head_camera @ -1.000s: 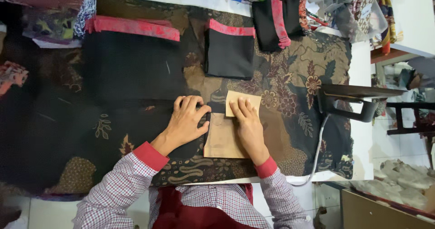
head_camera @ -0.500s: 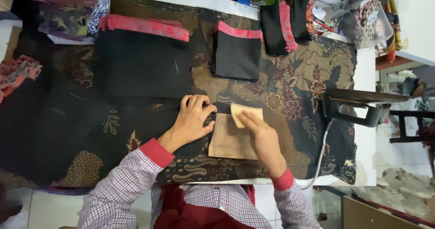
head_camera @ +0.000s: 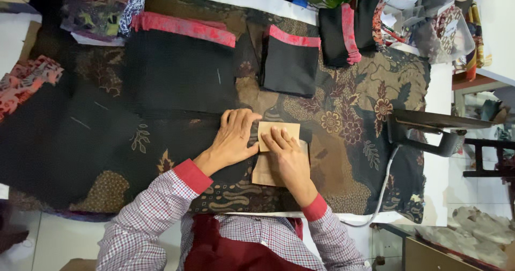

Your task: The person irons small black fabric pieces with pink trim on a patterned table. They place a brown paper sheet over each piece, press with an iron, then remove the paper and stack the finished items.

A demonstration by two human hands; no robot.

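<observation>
A tan cardboard template (head_camera: 281, 130) lies on dark patterned fabric (head_camera: 348, 115) spread over the table. My right hand (head_camera: 287, 155) presses flat on the template, fingers spread over its top edge. Beside it, my left hand (head_camera: 234, 137) rests flat on black cloth (head_camera: 177, 137), its fingertips touching the template's left edge. Neither hand grips anything. The lower part of the template is hidden under my right hand.
Black pieces with red bands (head_camera: 179, 61) (head_camera: 289, 61) (head_camera: 343, 32) lie at the back. A flat iron (head_camera: 429, 129) with a white cord (head_camera: 383, 190) sits at the right. Piled fabrics (head_camera: 27, 80) crowd the left, clutter (head_camera: 445, 24) the far right corner.
My right hand has shifted up over the template's top edge, and my left hand has moved in closer against its left side. The view has drifted slightly.
</observation>
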